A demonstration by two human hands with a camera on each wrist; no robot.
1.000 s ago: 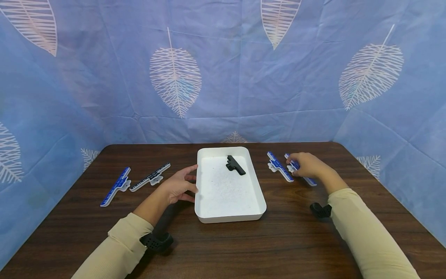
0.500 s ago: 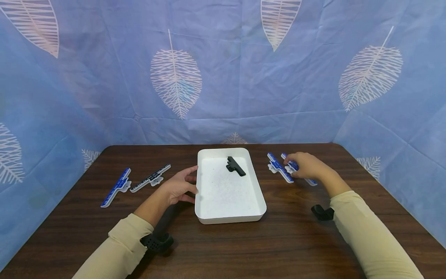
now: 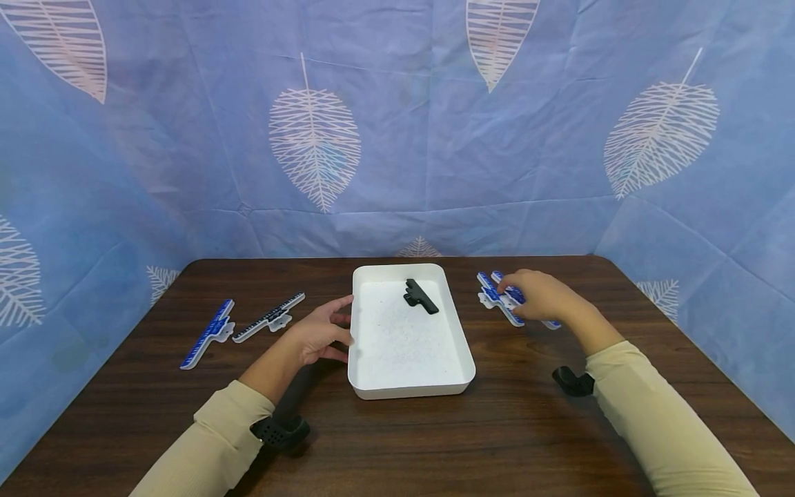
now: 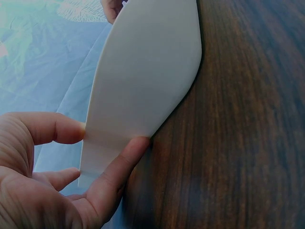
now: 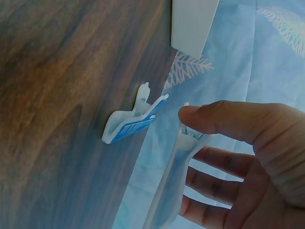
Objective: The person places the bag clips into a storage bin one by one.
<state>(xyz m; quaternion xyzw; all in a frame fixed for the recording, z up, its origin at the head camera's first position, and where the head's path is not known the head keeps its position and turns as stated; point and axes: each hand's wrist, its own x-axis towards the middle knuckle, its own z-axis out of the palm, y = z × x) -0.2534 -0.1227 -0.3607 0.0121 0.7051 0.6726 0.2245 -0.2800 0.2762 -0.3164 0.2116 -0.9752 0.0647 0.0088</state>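
Note:
My right hand (image 3: 546, 297) pinches a long blue-and-white clip (image 5: 167, 183) between thumb and fingers. In the head view that clip overlaps a second blue-and-white clip (image 3: 488, 287) lying on the table just to its left. At the middle stands a shallow white tray (image 3: 397, 366), a small black clip (image 3: 421, 297) lying inside it towards the far end. Fingers and thumb of my left hand (image 3: 317, 335) touch the tray's left side; the left wrist view shows the fingertips at the rim and the thumb low on the outer wall.
Left of the tray, a blue-and-white clip (image 3: 208, 335) and a black-and-white clip (image 3: 268, 317) lie on the dark wooden table (image 3: 435, 449). A blue cloth (image 3: 397, 152) with white leaf patterns hangs behind the table and along both sides.
My right hand has shifted slightly left with its clip, closing the gap to the neighbouring blue-and-white clip. My left hand and the tray have stayed in place.

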